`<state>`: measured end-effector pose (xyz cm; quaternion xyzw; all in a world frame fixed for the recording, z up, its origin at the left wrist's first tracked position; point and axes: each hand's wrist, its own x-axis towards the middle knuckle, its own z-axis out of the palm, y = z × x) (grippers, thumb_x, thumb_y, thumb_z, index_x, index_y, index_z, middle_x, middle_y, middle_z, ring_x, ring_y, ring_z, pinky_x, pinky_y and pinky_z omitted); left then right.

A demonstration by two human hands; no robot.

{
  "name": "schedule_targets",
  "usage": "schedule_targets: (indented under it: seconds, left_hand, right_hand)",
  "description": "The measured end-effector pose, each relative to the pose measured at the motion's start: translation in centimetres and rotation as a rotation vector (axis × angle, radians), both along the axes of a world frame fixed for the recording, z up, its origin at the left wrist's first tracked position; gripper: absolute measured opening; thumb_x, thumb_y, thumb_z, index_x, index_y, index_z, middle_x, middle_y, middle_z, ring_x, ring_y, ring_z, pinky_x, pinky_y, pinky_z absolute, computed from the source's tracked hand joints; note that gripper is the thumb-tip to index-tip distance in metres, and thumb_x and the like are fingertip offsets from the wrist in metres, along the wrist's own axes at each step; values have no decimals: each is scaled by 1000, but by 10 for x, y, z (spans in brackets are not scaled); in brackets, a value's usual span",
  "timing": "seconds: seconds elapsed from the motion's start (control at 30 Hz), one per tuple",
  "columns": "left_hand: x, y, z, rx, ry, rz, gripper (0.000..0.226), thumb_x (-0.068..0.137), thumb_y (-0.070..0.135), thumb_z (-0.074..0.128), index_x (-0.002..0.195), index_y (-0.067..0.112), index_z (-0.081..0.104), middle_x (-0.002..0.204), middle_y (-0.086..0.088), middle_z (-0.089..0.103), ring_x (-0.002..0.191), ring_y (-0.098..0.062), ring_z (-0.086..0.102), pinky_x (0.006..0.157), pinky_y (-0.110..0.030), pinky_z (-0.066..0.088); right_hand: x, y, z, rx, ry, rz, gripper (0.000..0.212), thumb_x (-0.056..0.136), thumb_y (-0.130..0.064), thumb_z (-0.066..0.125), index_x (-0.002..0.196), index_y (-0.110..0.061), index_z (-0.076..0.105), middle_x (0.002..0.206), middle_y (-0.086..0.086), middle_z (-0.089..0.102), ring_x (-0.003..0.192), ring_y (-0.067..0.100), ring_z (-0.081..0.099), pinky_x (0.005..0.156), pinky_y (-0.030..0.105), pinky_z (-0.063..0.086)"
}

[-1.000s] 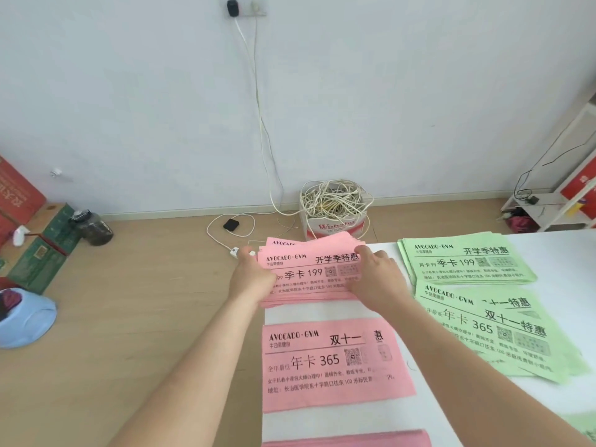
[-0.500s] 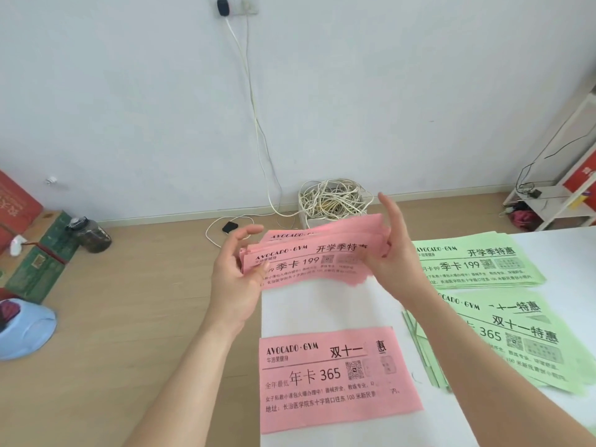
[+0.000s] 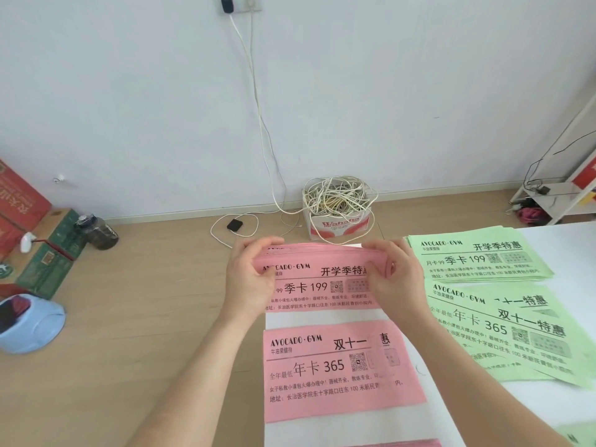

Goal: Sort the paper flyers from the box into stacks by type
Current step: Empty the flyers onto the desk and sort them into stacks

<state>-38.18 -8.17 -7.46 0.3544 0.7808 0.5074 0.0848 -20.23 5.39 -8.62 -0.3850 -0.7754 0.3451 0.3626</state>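
A stack of pink "199" flyers point(image 3: 317, 282) is held upright on edge over the far left part of the white table point(image 3: 554, 411). My left hand point(image 3: 250, 279) grips its left end and my right hand point(image 3: 395, 272) grips its right end. Nearer to me a pink "365" flyer stack point(image 3: 338, 369) lies flat on the table. To the right lie a green "199" stack point(image 3: 477, 256) at the far edge and a green "365" stack point(image 3: 516, 330) in front of it. A further pink edge point(image 3: 400, 442) shows at the bottom.
A carton full of tangled white cable point(image 3: 338, 208) stands on the wooden floor by the wall. Boxes and a dark jar point(image 3: 96, 232) sit at the left, with a blue tub point(image 3: 29, 321) below them. A white shelf unit point(image 3: 561, 198) is at the far right.
The pink "199" stack was lifted off the table, turned and squared between both hands. It now stands on its long edge, lower and closer to the table.
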Motion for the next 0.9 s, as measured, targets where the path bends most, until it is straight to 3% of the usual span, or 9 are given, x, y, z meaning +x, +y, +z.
schedule_targets:
  seconds: [0.1, 0.2, 0.3, 0.37, 0.5, 0.6, 0.67, 0.77, 0.9]
  left_hand:
    - [1, 0, 1, 61, -22, 10, 61, 68, -16, 56, 92, 39, 62, 102, 12, 59, 103, -10, 57, 94, -39, 47]
    - [3, 0, 12, 171, 63, -51, 59, 71, -18, 54, 105, 29, 61, 103, 3, 58, 100, -9, 56, 92, -27, 46]
    - [8, 2, 7, 134, 55, -120, 67, 73, -21, 54, 120, 27, 59, 110, 0, 56, 102, -5, 54, 90, -13, 41]
    - [7, 4, 0, 121, -15, -114, 68, 73, -20, 58, 118, 31, 59, 111, 3, 57, 101, -3, 55, 90, -14, 44]
    - [-6, 10, 2, 154, -141, -79, 61, 73, -3, 71, 117, 38, 56, 108, 3, 61, 100, -11, 58, 89, -29, 47]
    - [-4, 19, 10, 222, -302, -122, 26, 81, 20, 69, 104, 32, 64, 99, 7, 66, 96, -9, 59, 87, -30, 48]
    - [0, 28, 10, 196, -234, -94, 6, 89, 25, 63, 93, 26, 66, 92, 11, 67, 90, -4, 60, 85, -27, 45]
    - [1, 34, 7, 260, -265, 20, 5, 90, 26, 56, 92, 28, 61, 86, 9, 61, 80, -8, 56, 77, -27, 42]
    - [-5, 29, 0, 232, -402, -60, 23, 77, 22, 68, 94, 32, 55, 99, 1, 58, 89, -16, 54, 79, -39, 46]
  right_hand:
    - [-1, -4, 6, 14, 70, -5, 42, 80, 6, 60, 96, -32, 65, 90, -9, 50, 80, -3, 49, 71, 9, 35]
    - [0, -7, 15, 106, 186, 3, 39, 80, 7, 59, 103, -25, 64, 92, -8, 49, 83, 2, 50, 75, 17, 39]
    - [-1, -14, 14, 122, 145, 75, 55, 79, 10, 58, 114, -32, 58, 98, -11, 49, 94, -4, 50, 82, 6, 35]
    - [0, -16, 8, 113, 95, 102, 62, 78, 10, 59, 122, -35, 55, 103, -8, 49, 99, -4, 51, 84, 3, 34]
    - [0, -7, 6, 0, 192, 13, 66, 80, 3, 59, 130, -38, 47, 114, -3, 47, 102, 8, 53, 88, 23, 44]
    - [-7, -6, 9, -37, 190, 2, 64, 79, 0, 61, 132, -33, 49, 111, -5, 50, 106, 2, 48, 88, 11, 35]
    - [-10, -8, 6, -32, 168, 35, 64, 79, 1, 62, 133, -31, 50, 113, -3, 49, 108, 3, 46, 84, 5, 35]
    - [-9, -6, 0, -49, 136, 39, 63, 77, 3, 62, 128, -34, 50, 113, -3, 50, 108, 4, 47, 82, 2, 35]
    - [-7, -4, -2, -74, 125, 62, 56, 78, 11, 54, 116, -30, 53, 102, -20, 58, 95, -6, 54, 76, 4, 40]
